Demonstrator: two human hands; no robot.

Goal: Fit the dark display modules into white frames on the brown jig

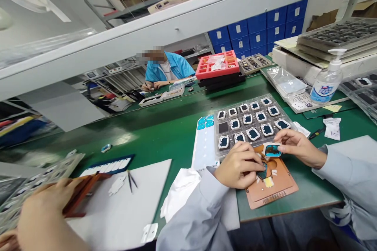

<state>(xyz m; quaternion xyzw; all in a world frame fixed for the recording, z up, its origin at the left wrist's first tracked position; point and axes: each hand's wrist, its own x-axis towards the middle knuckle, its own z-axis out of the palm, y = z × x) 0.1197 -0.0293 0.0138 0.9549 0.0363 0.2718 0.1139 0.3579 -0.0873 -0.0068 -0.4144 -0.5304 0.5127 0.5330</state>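
My right hand (294,147) pinches a white-rimmed frame (272,150) with a bright blue inner edge and a dark centre. It is held just above a brown fixture plate (271,196). My left hand (240,164) rests over that plate, its fingers closed on a small dark teal piece (262,171) at the plate's recess. White tabs and a yellow patch show around the recess. Behind both hands lies a clear tray (240,135) holding rows of similar white-rimmed frames. A white sheet with blue stickers (203,145) sits left of the tray.
At the left, a co-worker's hand (55,196) grips a brown fixture over a white mat (147,192) bearing tweezers (132,182). White cloth (179,192) lies beside my left sleeve. A pump bottle (326,80) stands back right. Another person (169,68) sits across the bench.
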